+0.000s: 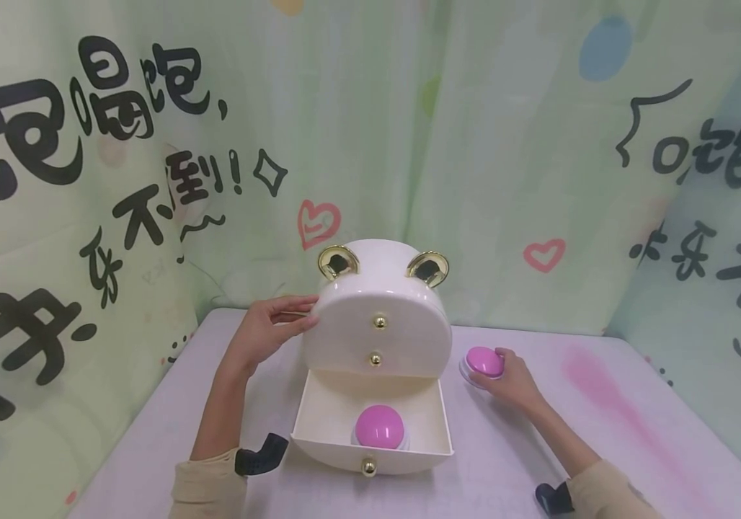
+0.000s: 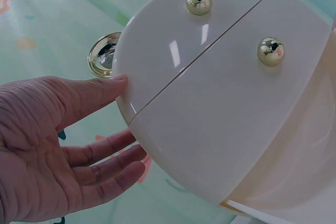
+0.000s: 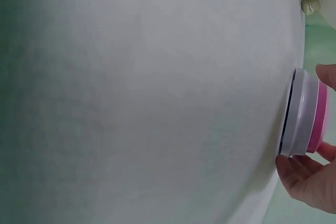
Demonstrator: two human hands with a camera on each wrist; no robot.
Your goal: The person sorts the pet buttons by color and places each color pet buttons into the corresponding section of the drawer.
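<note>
A white rounded storage box (image 1: 344,339) with gold knobs and two gold-rimmed ears stands in the middle of the table. Its bottom drawer (image 1: 325,411) is pulled out, and a pink-topped round jar (image 1: 380,427) sits inside it. My left hand (image 1: 273,331) touches the box's left side; in the left wrist view the thumb (image 2: 100,88) lies against the front edge and the fingers are extended behind. To the right of the box, my right hand (image 1: 513,378) grips a second pink-topped round jar (image 1: 484,362) with a white base, thumb and fingers on opposite sides.
A white table (image 1: 604,432) carries everything, with a pink smear (image 1: 617,404) on its right part. Pale green curtains (image 1: 507,180) printed with dark characters and hearts hang close behind and at both sides. Dark wrist mounts (image 1: 263,454) sit at both sleeves.
</note>
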